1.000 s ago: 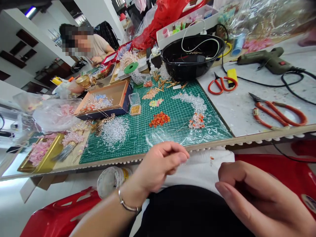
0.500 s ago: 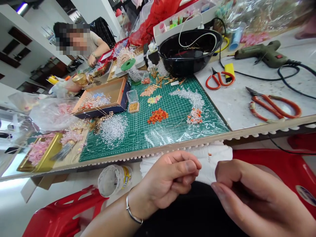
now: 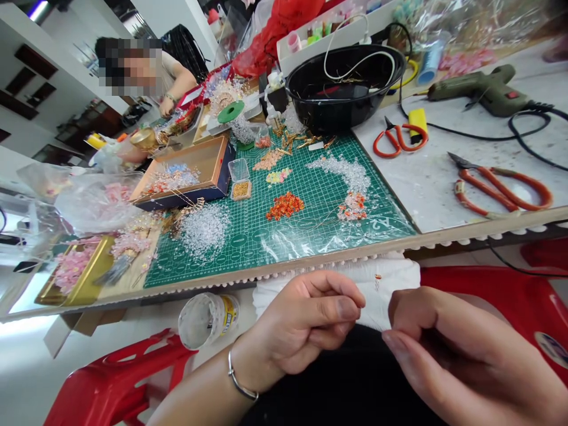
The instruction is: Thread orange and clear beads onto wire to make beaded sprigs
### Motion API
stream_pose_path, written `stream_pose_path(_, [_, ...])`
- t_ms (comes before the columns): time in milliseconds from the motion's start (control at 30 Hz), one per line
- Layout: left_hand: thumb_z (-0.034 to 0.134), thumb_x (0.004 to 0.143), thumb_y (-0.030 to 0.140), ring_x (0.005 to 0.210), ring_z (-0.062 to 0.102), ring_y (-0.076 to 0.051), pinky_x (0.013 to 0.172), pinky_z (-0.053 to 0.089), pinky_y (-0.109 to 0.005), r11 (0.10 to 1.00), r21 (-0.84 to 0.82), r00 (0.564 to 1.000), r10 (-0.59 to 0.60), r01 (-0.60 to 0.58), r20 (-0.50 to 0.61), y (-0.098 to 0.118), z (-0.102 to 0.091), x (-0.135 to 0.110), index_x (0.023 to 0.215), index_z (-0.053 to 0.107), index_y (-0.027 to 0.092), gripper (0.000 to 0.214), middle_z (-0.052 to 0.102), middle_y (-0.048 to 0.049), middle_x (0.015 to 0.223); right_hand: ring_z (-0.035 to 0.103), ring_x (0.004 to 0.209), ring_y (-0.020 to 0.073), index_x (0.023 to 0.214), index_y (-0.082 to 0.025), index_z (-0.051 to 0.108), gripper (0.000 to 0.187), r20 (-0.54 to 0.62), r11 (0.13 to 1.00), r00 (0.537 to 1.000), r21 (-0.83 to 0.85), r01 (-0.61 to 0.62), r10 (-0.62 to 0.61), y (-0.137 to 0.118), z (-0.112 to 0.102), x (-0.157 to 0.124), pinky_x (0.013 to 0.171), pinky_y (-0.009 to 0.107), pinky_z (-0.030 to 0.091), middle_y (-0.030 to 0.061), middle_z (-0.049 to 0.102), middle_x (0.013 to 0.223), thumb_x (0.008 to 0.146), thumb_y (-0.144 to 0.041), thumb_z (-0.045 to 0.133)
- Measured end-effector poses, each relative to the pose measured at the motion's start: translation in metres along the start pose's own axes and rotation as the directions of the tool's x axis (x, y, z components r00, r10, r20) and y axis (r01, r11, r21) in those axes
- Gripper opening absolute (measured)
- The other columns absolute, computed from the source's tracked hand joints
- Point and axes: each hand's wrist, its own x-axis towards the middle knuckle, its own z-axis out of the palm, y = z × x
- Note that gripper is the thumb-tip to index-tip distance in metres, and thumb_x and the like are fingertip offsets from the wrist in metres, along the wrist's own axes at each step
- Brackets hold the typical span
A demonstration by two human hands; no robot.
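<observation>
Two hands: left hand (image 3: 313,322), thumb against forefinger; right hand (image 3: 448,340), thumb and forefinger together; anything pinched, too fine to tell. One orange piece (image 3: 377,276), twelve o'clock from their gap, against white cloth (image 3: 402,275). One orange bead pile (image 3: 284,206), eleven o'clock.

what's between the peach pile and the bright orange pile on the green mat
In the head view, a small pile of yellow and pink pieces lies between them, on the mat.
</observation>
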Motion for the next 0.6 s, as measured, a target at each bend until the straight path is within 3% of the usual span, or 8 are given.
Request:
stream_pose_path(333, [0.092, 0.065, 0.021, 0.043, 0.042, 0.000, 0.037, 0.014, -0.014, 0.998, 0.056, 1.000, 0.001, 0.000, -0.018, 0.000, 0.000, -0.001, 0.075, 0.075, 0.012, 0.022, 0.060, 0.0004, 0.063, 0.040, 0.039, 0.0055, 0.067, -0.024, 0.042, 0.029, 0.035, 1.000, 0.999, 0.020, 0.023, -0.023, -0.005, -0.006, 0.012, 0.036, 0.011, 0.035, -0.0095, 0.043, 0.050, 0.091, -0.019, 0.057])
stream_pose_path(600, [0.092, 0.066, 0.022, 0.044, 0.039, 0.000, 0.039, 0.016, -0.016, 0.994, 0.109, 0.999, 0.022, -0.019, -0.025, 0.000, 0.002, -0.001, 0.075, 0.073, 0.013, 0.023, 0.061, 0.0005, 0.063, 0.040, 0.039, 0.0058, 0.063, -0.024, 0.043, 0.031, 0.028, 0.999, 0.999, 0.034, -0.024, 0.023, -0.004, -0.004, 0.010, 0.036, 0.011, 0.036, -0.0087, 0.042, 0.050, 0.091, -0.022, 0.057])
